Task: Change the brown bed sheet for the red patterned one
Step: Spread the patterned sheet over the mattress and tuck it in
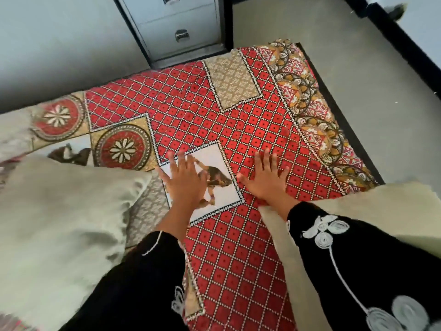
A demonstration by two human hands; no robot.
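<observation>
While the fingers [180, 163] of the left hand [185, 185] are held straight and spread, they are laid flat on a white panel [210, 154] printed with a brown animal, and nothing is gripped by them. The right hand [265, 181] is likewise pressed palm-down just beside it, its fingers splayed on the red diamond lattice, though the fingertips are blurred. Both hands are borne by the red patterned sheet [214, 120], which is spread over the bed as far as the far corner, where a border of orange and black scallops [310, 108] is draped along the right edge. Black sleeves [358, 259] stitched with white swirls are seen behind the wrists. A cream cloth [55, 223], possibly a pillow or a bunched cover, is heaped on the sheet's left part. Beyond the bed a grey metal drawer cabinet [176, 27] is set by the wall, and grey floor [370, 80] is seen to the right.
</observation>
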